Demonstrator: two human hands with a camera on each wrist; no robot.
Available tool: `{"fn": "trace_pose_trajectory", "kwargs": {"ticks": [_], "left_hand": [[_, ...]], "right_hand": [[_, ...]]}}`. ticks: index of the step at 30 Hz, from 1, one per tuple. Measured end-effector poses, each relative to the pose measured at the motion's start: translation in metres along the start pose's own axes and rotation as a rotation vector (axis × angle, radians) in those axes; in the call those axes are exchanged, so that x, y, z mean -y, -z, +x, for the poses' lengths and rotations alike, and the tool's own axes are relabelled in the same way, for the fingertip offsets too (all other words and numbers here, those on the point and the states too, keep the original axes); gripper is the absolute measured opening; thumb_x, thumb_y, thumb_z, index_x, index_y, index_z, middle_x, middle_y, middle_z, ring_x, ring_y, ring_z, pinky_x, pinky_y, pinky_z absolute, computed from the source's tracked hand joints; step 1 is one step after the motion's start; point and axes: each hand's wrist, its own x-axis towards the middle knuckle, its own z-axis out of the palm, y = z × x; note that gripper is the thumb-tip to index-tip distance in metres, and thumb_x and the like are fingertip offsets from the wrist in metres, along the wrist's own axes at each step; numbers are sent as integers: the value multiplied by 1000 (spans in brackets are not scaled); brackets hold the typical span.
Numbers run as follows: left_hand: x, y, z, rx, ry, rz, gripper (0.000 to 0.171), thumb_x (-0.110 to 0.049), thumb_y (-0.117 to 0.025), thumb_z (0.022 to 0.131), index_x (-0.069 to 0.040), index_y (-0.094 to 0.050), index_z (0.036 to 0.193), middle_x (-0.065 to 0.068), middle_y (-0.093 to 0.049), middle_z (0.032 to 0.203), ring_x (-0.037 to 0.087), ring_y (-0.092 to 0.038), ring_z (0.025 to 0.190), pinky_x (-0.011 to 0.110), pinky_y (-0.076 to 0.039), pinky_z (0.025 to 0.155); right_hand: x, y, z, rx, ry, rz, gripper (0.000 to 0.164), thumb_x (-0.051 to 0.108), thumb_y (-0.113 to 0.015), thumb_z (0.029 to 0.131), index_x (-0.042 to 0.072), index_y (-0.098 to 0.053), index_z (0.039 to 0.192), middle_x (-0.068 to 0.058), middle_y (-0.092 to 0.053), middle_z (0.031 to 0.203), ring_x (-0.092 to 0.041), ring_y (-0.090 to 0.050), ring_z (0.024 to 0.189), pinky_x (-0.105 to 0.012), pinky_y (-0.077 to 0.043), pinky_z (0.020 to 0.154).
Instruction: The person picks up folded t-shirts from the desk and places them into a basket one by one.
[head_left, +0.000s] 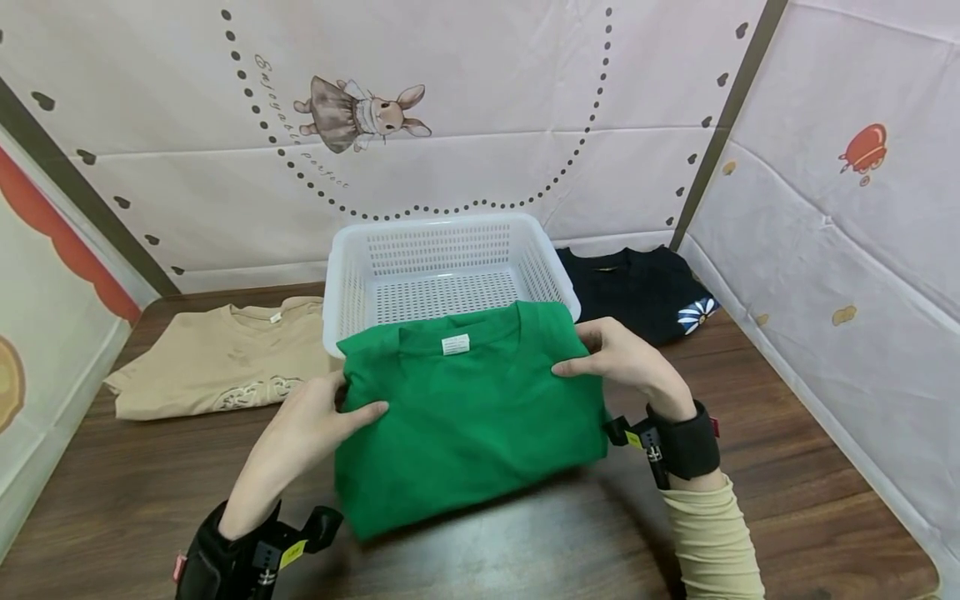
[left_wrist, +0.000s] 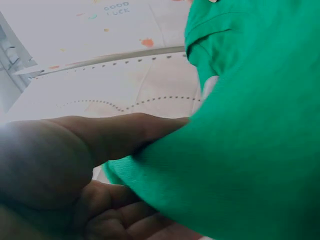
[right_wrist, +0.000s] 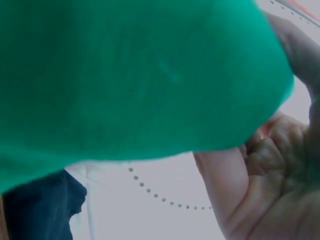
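A folded green T-shirt [head_left: 472,408] with a white neck label is held up between both hands, above the table and in front of the basket. My left hand [head_left: 311,425] grips its left edge, thumb on top and fingers underneath. On the opposite edge my right hand [head_left: 626,362] pinches the cloth the same way, its fingertips hidden behind the shirt. In the left wrist view the thumb [left_wrist: 135,131] presses on the green cloth [left_wrist: 240,140]. The right wrist view shows the shirt [right_wrist: 150,80] covering part of the right hand [right_wrist: 270,175].
A white plastic basket [head_left: 348,283] stands at the back, its front partly covered by the shirt. Left of it lies a folded beige T-shirt [head_left: 225,358]; right of it, a folded black T-shirt [head_left: 630,292]. Printed cloth walls [head_left: 487,100] enclose the wooden table [head_left: 810,500].
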Motion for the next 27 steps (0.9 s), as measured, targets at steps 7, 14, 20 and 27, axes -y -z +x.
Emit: {"fn": "trace_pose_trajectory", "kwargs": {"ticks": [7,14,20,27], "left_hand": [[4,1,7,-118,0,-78,38,-37,-64,90,0,-62,100,8,-60,73,14,-50,65,25,-41,57],[12,0,14,-191,31,-213,47,-42,-61,91,-2,-62,117,20,-69,109,27,-66,96,35,-54,77],[14,-1,18,-241,66,-303,51,-43,-60,91,-6,-58,126,20,-66,117,30,-64,105,36,-54,83],[16,-2,23,-272,89,-413,53,-41,-61,91,-7,-56,130,20,-64,120,-9,-60,83,13,-50,74]], "right_hand": [[-3,0,3,-116,16,36,30,17,-73,83,4,-67,110,-10,-71,98,-11,-65,83,-29,-53,80],[-3,1,5,-210,31,68,33,17,-72,85,3,-67,113,-7,-72,95,-9,-66,81,-29,-54,77],[-3,-1,7,-259,18,122,32,20,-71,85,4,-67,113,2,-72,89,-10,-67,79,-29,-55,76],[1,-2,9,-322,36,130,31,20,-72,85,3,-68,110,3,-71,87,-8,-66,76,-27,-55,72]]}}
